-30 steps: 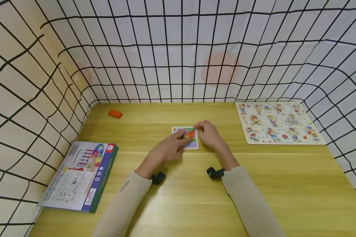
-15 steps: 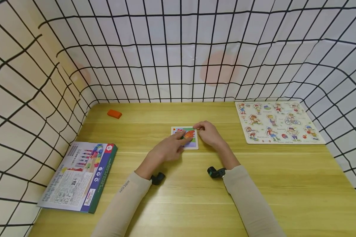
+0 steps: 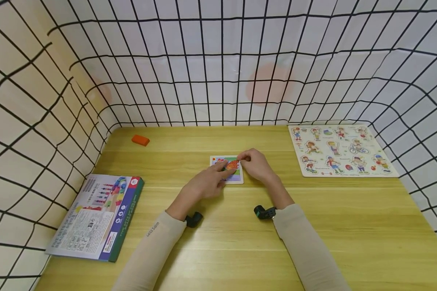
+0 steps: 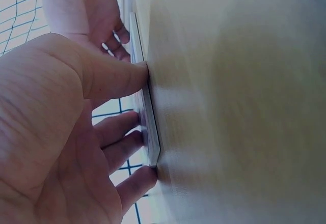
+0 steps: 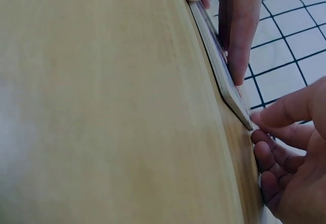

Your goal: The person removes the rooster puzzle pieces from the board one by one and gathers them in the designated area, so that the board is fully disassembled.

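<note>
A small square picture puzzle (image 3: 236,178) with a pale rim and a bright red, green and purple picture lies flat mid-table. Across its left part rests my left hand (image 3: 206,182), fingers stretched over the picture; in the left wrist view its thumb (image 4: 119,76) touches the near edge. My right hand (image 3: 256,163) is at the upper right corner. There, in the right wrist view, thumb and forefinger of the right hand (image 5: 300,152) pinch at the corner of the puzzle (image 5: 219,74), the other fingers curled beside it. Part of the picture is hidden under my left hand.
An orange block (image 3: 140,140) lies at the back left. Nearer on the left is a printed box (image 3: 91,218) with a green side. A flat board of sports figures (image 3: 322,159) lies at the back right. Black-gridded white cloth (image 3: 233,64) walls the table.
The fingertips of my right hand have shifted slightly inward over the puzzle's corner. My left hand and the puzzle stay in place.
</note>
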`<state>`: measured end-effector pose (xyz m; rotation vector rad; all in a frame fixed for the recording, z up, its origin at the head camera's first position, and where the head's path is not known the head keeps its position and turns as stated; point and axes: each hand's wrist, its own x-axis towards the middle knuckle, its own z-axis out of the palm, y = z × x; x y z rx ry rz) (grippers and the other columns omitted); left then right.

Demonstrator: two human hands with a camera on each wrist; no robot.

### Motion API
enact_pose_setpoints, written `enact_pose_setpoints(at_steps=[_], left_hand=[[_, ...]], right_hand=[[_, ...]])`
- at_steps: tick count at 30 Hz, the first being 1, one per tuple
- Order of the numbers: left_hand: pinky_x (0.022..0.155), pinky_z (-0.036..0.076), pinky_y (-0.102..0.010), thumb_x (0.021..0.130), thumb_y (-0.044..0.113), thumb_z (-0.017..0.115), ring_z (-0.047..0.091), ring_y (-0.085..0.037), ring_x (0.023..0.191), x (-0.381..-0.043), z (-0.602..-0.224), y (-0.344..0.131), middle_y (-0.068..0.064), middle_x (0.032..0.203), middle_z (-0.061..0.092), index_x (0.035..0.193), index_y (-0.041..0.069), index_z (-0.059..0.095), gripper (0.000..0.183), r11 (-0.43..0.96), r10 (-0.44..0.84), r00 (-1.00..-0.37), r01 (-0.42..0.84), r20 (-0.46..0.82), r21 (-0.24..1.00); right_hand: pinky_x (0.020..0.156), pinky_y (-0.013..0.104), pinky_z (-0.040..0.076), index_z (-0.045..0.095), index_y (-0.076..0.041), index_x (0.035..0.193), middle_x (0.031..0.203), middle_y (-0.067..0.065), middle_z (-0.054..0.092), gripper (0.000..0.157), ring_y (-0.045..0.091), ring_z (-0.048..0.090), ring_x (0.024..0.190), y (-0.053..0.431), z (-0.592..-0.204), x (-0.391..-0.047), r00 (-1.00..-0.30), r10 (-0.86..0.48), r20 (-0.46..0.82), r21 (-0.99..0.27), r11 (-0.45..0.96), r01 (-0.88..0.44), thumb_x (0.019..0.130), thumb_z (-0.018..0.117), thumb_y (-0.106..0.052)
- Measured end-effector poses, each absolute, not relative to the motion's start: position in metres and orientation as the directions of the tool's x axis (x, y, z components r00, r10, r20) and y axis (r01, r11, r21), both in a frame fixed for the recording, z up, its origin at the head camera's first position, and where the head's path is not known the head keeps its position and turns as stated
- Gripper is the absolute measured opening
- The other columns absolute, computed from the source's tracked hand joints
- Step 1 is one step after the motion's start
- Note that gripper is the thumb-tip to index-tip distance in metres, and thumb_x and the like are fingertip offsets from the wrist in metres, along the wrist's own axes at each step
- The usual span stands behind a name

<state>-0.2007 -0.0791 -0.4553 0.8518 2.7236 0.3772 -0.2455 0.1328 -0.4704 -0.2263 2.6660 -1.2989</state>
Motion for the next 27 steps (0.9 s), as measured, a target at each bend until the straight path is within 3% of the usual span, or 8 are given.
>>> enact_pose_setpoints(at_steps=[11, 27], left_hand=[[0.123, 0.037, -0.046, 0.108, 0.023, 0.052, 0.029, -0.030, 0.157, -0.2005, -0.4563, -0.0798, -0.008, 0.172, 0.022, 0.160, 0.029, 0.040, 0.054, 0.795, 0.582, -0.796, 0.515, -0.165, 0.321], [0.124, 0.036, -0.046, 0.108, 0.024, 0.052, 0.031, -0.032, 0.156, -0.2002, -0.4568, -0.0776, -0.009, 0.172, 0.024, 0.160, 0.028, 0.040, 0.054, 0.802, 0.577, -0.801, 0.518, -0.160, 0.297]], right_hand=[[0.100, 0.046, 0.051, 0.072, -0.003, 0.123, 0.124, 0.016, 0.062, 0.032, 0.031, 0.058, 0.111, 0.1331, -0.4737, -0.2448, -0.974, -0.223, -0.041, -0.750, 0.651, -0.117, 0.102, 0.049, -0.006], [0.111, 0.050, 0.048, 0.069, 0.000, 0.124, 0.131, 0.019, 0.063, 0.036, 0.037, 0.057, 0.128, 0.1323, -0.4715, -0.2462, -0.969, -0.239, -0.061, -0.770, 0.630, -0.107, 0.106, 0.039, -0.007]])
